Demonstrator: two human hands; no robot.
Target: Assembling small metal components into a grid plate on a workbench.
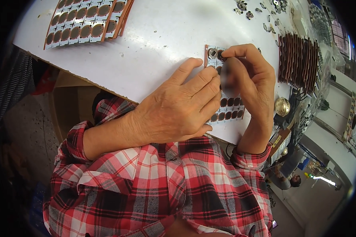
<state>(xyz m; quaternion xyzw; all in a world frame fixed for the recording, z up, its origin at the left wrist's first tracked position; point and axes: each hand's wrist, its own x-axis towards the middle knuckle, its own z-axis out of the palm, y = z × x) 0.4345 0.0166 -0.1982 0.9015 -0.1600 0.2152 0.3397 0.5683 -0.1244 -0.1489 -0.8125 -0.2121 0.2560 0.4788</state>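
Observation:
On the white table (pixel 158 47) lies a small panel (pixel 229 108) of square white tiles with dark round centres. My left hand (pixel 178 108) rests flat on this panel, fingers together, holding it down. My right hand (pixel 251 79) is curled above the panel's far end, thumb and forefinger pinched on a small round metal part (pixel 221 54) at a tile. Another metal part (pixel 212 52) sits in the tile beside it. Both sleeves are red plaid.
A stack of similar panels (pixel 85 21) lies at the far left of the table. A row of panels standing on edge (pixel 298 61) is to the right, with loose metal parts (pixel 245 10) scattered behind. A round brass object (pixel 282 106) sits past the table's right edge.

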